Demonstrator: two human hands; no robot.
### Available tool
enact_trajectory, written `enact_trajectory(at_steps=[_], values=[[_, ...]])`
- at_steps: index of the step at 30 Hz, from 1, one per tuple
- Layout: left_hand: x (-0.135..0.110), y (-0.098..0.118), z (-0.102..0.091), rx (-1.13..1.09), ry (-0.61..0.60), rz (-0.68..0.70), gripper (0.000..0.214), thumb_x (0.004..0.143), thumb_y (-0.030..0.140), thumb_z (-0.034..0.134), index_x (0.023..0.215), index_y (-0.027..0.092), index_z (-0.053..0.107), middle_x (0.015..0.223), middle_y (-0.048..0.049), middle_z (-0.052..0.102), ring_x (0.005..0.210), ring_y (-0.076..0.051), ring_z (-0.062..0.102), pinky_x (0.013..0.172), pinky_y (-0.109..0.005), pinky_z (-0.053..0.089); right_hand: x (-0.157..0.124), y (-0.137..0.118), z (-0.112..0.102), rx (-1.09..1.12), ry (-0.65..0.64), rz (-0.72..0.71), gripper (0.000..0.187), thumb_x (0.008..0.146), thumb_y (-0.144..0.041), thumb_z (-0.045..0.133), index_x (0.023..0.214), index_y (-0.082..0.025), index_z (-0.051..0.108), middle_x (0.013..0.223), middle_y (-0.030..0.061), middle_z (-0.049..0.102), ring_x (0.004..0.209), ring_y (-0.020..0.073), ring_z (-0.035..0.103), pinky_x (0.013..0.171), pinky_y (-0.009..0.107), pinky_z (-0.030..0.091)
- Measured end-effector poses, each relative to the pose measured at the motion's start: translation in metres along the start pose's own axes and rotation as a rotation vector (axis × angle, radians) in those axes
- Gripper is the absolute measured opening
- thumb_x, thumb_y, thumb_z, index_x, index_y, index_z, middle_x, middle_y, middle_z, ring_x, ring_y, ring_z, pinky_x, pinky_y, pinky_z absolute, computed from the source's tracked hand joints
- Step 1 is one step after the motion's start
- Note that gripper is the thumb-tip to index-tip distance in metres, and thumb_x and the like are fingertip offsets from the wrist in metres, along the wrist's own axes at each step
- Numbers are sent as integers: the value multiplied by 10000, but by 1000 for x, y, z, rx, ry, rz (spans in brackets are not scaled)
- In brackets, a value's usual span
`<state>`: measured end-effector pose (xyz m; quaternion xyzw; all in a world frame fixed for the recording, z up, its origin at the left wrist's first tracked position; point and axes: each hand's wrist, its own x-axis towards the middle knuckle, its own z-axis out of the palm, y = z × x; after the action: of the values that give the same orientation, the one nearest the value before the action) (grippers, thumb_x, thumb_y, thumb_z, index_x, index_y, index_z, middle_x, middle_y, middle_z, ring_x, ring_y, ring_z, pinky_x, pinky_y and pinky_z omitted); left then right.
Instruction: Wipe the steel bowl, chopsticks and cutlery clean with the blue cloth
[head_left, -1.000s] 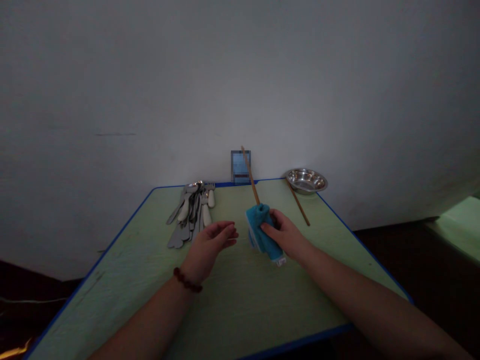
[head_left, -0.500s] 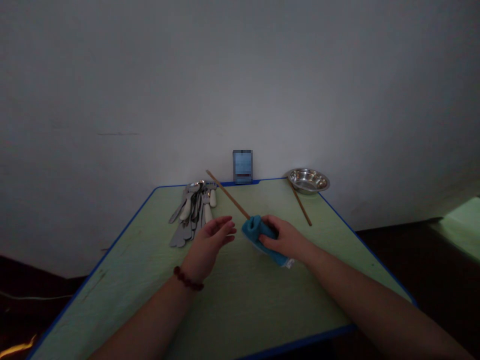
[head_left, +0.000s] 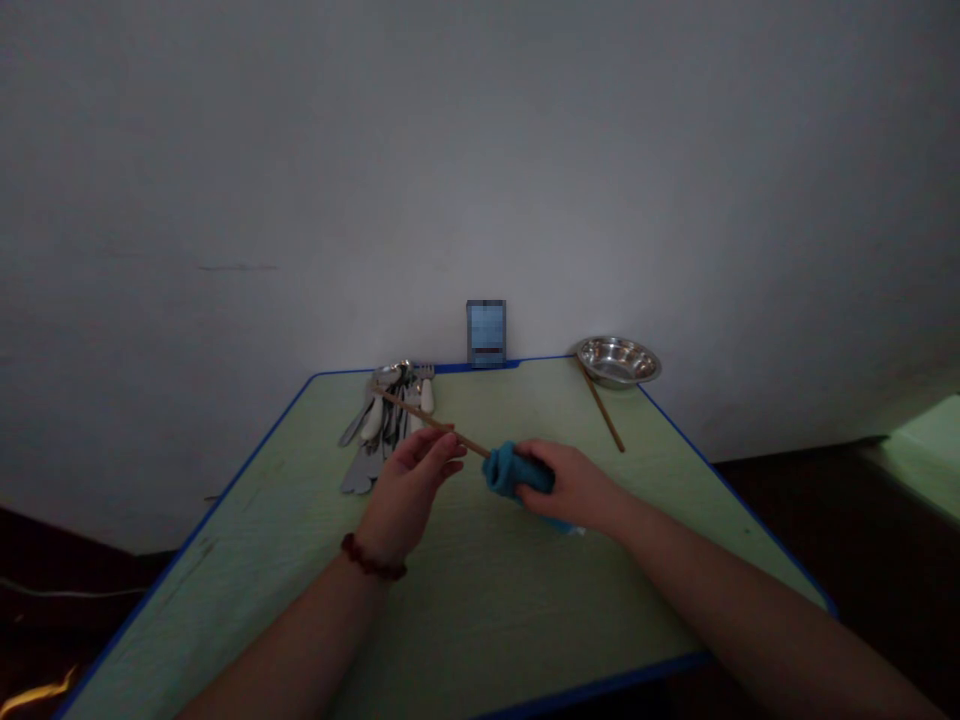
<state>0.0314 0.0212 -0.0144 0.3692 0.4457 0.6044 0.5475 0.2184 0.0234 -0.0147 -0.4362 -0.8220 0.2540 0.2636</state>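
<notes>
My right hand (head_left: 574, 485) is closed round a blue cloth (head_left: 504, 470), which is bunched about the lower end of a wooden chopstick (head_left: 409, 407). The chopstick's bare length slants up and left out of the cloth. At its middle, the thumb and fingers of my left hand (head_left: 412, 475) close on it; a dark red bead bracelet circles that wrist. Just beyond the left hand, a pile of metal cutlery (head_left: 375, 440) lies on the table, with spoons, forks and some white handles. The chopstick's upper end passes in front of this pile.
A steel bowl (head_left: 616, 362) stands at the table's back right corner. A second chopstick (head_left: 600, 405) lies with its far end by the bowl. A device with a blurred screen (head_left: 487, 335) leans on the wall. Blue edging borders the pale green table (head_left: 480, 620).
The chopstick's free end has swung down and left, over the cutlery. My left hand has gone from open beside it to closed on it. The cloth has turned slightly in my right hand.
</notes>
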Motion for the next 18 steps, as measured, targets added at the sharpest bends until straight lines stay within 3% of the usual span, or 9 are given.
enact_trajectory(at_steps=[10,18], values=[[-1,1,0,35,30,2,222,576,289,669,723,132,614,703,-25,632,676,-121,582,650,-246,478,0,-4,-3,25,-52,13,268,648,-260,551,905,-186,557,770,7,584,663,121,508,605,248,388],[-1,1,-1,26,-12,-24,196,589,281,666,727,146,636,695,-16,635,660,-103,577,619,-209,467,0,5,-1,442,-248,184,306,655,-277,575,949,-192,552,862,10,609,756,145,555,678,285,434]])
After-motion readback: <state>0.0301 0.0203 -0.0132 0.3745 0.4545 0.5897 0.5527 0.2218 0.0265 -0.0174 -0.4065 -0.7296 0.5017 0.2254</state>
